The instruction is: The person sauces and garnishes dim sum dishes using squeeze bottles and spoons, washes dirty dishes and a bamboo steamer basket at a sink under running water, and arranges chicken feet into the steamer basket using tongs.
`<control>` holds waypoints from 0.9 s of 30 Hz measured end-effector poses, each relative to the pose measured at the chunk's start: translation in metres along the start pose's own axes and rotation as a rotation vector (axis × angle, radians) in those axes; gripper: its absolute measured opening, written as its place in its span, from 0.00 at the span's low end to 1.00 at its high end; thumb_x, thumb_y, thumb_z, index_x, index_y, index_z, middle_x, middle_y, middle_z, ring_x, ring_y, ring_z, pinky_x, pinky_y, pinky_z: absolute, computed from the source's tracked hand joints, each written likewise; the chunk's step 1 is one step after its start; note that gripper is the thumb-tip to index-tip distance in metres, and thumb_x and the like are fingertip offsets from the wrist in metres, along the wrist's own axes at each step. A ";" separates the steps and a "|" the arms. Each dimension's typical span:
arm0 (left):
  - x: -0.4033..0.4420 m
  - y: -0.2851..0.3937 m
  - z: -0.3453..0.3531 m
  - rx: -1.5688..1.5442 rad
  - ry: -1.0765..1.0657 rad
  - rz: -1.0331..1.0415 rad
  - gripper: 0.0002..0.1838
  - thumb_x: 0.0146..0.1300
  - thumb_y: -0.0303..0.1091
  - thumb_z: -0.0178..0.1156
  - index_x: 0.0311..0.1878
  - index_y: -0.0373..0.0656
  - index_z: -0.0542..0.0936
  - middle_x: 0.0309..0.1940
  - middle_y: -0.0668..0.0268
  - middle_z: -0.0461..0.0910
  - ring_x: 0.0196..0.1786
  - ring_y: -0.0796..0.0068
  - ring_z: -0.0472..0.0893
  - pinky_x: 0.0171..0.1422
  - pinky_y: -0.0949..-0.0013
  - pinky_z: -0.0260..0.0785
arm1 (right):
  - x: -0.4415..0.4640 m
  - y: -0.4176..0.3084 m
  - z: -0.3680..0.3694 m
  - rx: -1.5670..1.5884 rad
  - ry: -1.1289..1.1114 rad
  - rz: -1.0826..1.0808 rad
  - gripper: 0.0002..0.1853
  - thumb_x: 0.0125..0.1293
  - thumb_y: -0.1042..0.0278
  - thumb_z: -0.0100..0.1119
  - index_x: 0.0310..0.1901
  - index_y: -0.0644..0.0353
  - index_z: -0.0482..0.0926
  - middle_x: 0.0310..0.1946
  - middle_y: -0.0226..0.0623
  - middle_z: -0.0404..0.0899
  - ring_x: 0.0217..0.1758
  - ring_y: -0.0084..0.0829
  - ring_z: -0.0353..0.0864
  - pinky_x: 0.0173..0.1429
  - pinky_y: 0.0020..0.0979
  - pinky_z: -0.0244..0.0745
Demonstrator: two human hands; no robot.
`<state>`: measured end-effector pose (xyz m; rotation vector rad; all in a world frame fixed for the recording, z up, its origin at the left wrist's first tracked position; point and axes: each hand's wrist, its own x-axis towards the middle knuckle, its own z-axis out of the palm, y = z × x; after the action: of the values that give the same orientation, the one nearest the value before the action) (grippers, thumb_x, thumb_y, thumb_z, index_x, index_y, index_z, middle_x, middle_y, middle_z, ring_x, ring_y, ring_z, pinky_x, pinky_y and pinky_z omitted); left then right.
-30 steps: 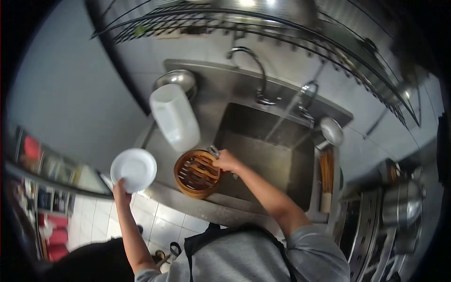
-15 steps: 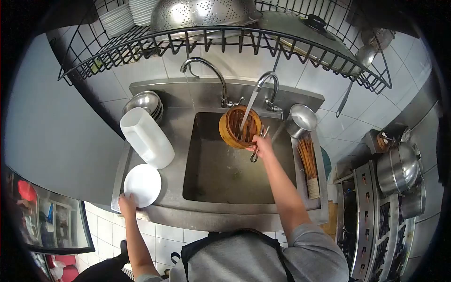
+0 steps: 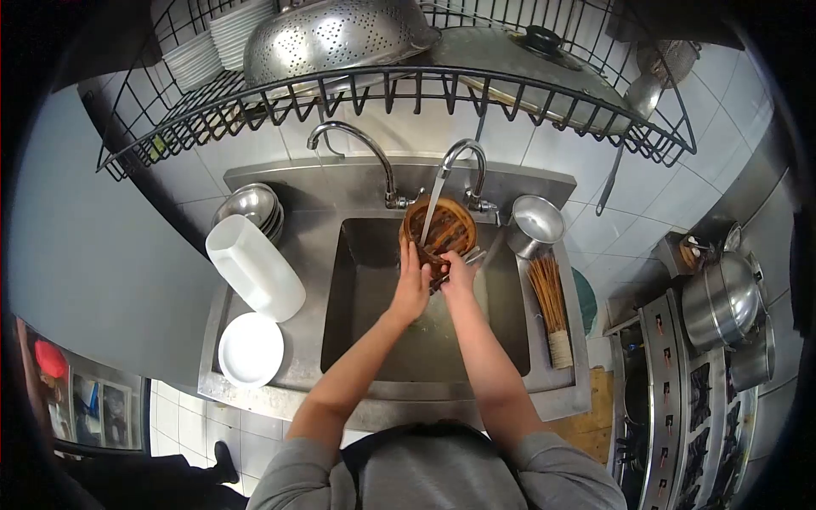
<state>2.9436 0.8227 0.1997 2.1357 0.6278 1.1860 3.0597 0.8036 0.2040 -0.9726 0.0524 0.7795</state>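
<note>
A round bamboo steamer basket [image 3: 450,228] is tilted over the sink [image 3: 365,340], with running tap water falling into its slatted inside. My right hand [image 3: 460,274] is closed at its near right rim and also holds a metal utensil, apparently tongs [image 3: 474,257], partly hidden by the fingers. My left hand [image 3: 411,287] grips the near left rim, fingers pointing up along the side. A white plate [image 3: 251,349] lies on the left counter beside a translucent white plastic jug [image 3: 255,268] resting on its side.
Two taps, the left tap [image 3: 387,166] and the running right tap [image 3: 478,174], rise behind the sink. A steel pot [image 3: 537,223] and a bamboo whisk brush [image 3: 552,310] sit at the right. Overhead hangs a black wire rack [image 3: 399,85] bearing a colander [image 3: 340,42]. Stacked bowls [image 3: 248,206] stand left.
My left hand has let go of the white plate on the counter and moved right to the steamer. My right hand still holds the steamer, now tilted differently under the water.
</note>
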 end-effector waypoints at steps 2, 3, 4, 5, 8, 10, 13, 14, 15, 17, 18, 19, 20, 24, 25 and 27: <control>0.014 -0.001 0.024 0.030 0.092 -0.043 0.30 0.69 0.30 0.43 0.69 0.29 0.46 0.69 0.37 0.46 0.72 0.40 0.48 0.73 0.56 0.45 | 0.006 0.004 -0.005 0.105 0.158 0.077 0.36 0.46 0.85 0.57 0.56 0.51 0.54 0.37 0.34 0.70 0.21 0.25 0.66 0.23 0.26 0.64; 0.018 -0.004 0.031 0.023 0.087 -0.040 0.30 0.69 0.30 0.43 0.69 0.29 0.46 0.69 0.37 0.46 0.72 0.40 0.48 0.73 0.56 0.45 | 0.009 0.002 -0.011 0.143 0.161 0.165 0.42 0.46 0.84 0.57 0.62 0.49 0.49 0.37 0.33 0.70 0.22 0.25 0.66 0.23 0.27 0.65; 0.021 -0.008 0.037 0.044 0.118 -0.051 0.29 0.69 0.29 0.43 0.68 0.28 0.48 0.68 0.37 0.49 0.70 0.39 0.51 0.72 0.56 0.47 | 0.006 -0.004 -0.013 0.147 0.168 0.159 0.42 0.46 0.84 0.57 0.62 0.49 0.49 0.37 0.33 0.70 0.22 0.25 0.66 0.23 0.27 0.65; 0.024 -0.012 0.042 0.065 0.147 -0.064 0.28 0.68 0.28 0.42 0.68 0.28 0.50 0.66 0.36 0.52 0.69 0.39 0.53 0.72 0.56 0.49 | 0.002 -0.009 -0.016 0.129 0.185 0.197 0.46 0.46 0.85 0.56 0.65 0.47 0.45 0.37 0.33 0.70 0.22 0.25 0.65 0.23 0.28 0.65; 0.040 -0.031 0.038 -0.026 0.021 -0.108 0.26 0.66 0.26 0.43 0.66 0.27 0.55 0.63 0.36 0.58 0.66 0.38 0.60 0.70 0.56 0.53 | 0.007 -0.015 -0.030 0.129 0.172 0.246 0.52 0.46 0.84 0.54 0.69 0.41 0.35 0.36 0.36 0.69 0.19 0.25 0.64 0.22 0.30 0.64; 0.050 -0.025 0.032 0.010 0.074 -0.126 0.25 0.64 0.26 0.44 0.64 0.28 0.59 0.58 0.37 0.66 0.61 0.41 0.67 0.66 0.57 0.59 | -0.005 -0.024 -0.030 0.111 0.122 0.255 0.27 0.49 0.81 0.54 0.50 0.49 0.57 0.32 0.36 0.68 0.15 0.22 0.63 0.33 0.42 0.81; 0.064 -0.059 0.030 -0.062 0.021 -0.163 0.23 0.66 0.32 0.42 0.62 0.30 0.64 0.48 0.39 0.75 0.56 0.49 0.74 0.57 0.59 0.66 | -0.017 -0.038 -0.029 -0.001 0.073 0.200 0.24 0.50 0.81 0.53 0.47 0.52 0.58 0.30 0.37 0.67 0.14 0.21 0.62 0.39 0.53 0.82; 0.074 -0.057 0.021 -0.061 0.019 -0.159 0.23 0.66 0.32 0.42 0.62 0.30 0.64 0.48 0.39 0.75 0.56 0.49 0.74 0.57 0.59 0.66 | -0.013 -0.041 -0.035 0.003 0.072 0.198 0.24 0.50 0.81 0.53 0.47 0.52 0.58 0.30 0.37 0.67 0.14 0.21 0.62 0.39 0.53 0.82; 0.083 -0.055 0.012 -0.089 -0.104 -0.249 0.24 0.68 0.36 0.41 0.61 0.30 0.65 0.49 0.39 0.74 0.56 0.49 0.74 0.58 0.60 0.66 | -0.008 -0.046 -0.043 -0.080 -0.032 0.227 0.25 0.48 0.82 0.52 0.47 0.51 0.58 0.28 0.37 0.67 0.13 0.22 0.62 0.35 0.52 0.82; 0.097 -0.060 0.006 -0.081 -0.218 -0.371 0.28 0.70 0.48 0.39 0.60 0.32 0.68 0.51 0.41 0.74 0.56 0.51 0.74 0.59 0.64 0.64 | -0.008 -0.049 -0.048 -0.230 -0.039 0.258 0.20 0.47 0.82 0.53 0.43 0.56 0.63 0.22 0.36 0.67 0.10 0.22 0.60 0.29 0.50 0.82; 0.104 -0.067 0.005 -0.081 -0.220 -0.373 0.28 0.70 0.48 0.39 0.60 0.32 0.68 0.51 0.41 0.74 0.56 0.51 0.74 0.59 0.64 0.64 | -0.004 -0.050 -0.052 -0.230 -0.037 0.259 0.20 0.47 0.82 0.53 0.43 0.56 0.63 0.22 0.36 0.67 0.10 0.22 0.60 0.29 0.50 0.82; 0.111 -0.064 -0.003 -0.139 -0.388 -0.528 0.29 0.70 0.51 0.40 0.60 0.33 0.69 0.51 0.42 0.74 0.57 0.51 0.74 0.60 0.64 0.63 | 0.001 -0.053 -0.057 -0.300 -0.144 0.307 0.16 0.47 0.81 0.53 0.39 0.59 0.64 0.22 0.35 0.67 0.11 0.21 0.60 0.29 0.49 0.82; 0.115 -0.062 -0.011 -0.196 -0.555 -0.683 0.30 0.69 0.54 0.42 0.60 0.35 0.70 0.52 0.43 0.74 0.57 0.51 0.74 0.61 0.64 0.63 | 0.006 -0.053 -0.061 -0.370 -0.253 0.356 0.12 0.48 0.80 0.53 0.35 0.61 0.66 0.21 0.35 0.67 0.11 0.21 0.61 0.30 0.49 0.83; 0.126 -0.052 -0.024 0.183 -0.756 -0.303 0.29 0.64 0.53 0.53 0.55 0.37 0.74 0.49 0.46 0.77 0.52 0.49 0.76 0.55 0.60 0.67 | 0.001 -0.057 -0.059 -0.454 -0.334 0.356 0.07 0.48 0.78 0.53 0.31 0.64 0.69 0.20 0.32 0.67 0.13 0.21 0.63 0.30 0.48 0.83; 0.129 -0.047 -0.023 0.320 -0.747 -0.111 0.24 0.58 0.49 0.60 0.53 0.43 0.76 0.46 0.49 0.78 0.50 0.48 0.77 0.54 0.58 0.69 | 0.003 -0.053 -0.060 -0.453 -0.335 0.358 0.07 0.48 0.78 0.53 0.31 0.64 0.69 0.20 0.32 0.67 0.13 0.21 0.63 0.30 0.48 0.83; 0.128 -0.035 -0.014 0.465 -0.765 -0.054 0.23 0.56 0.49 0.62 0.51 0.46 0.78 0.44 0.50 0.79 0.48 0.51 0.78 0.53 0.57 0.70 | 0.007 -0.043 -0.062 -0.457 -0.413 0.410 0.07 0.48 0.77 0.54 0.31 0.64 0.70 0.20 0.33 0.69 0.13 0.22 0.64 0.30 0.47 0.83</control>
<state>2.9901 0.9349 0.2549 2.6793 0.6244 0.1238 3.1089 0.7472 0.1963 -1.2286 -0.3060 1.3991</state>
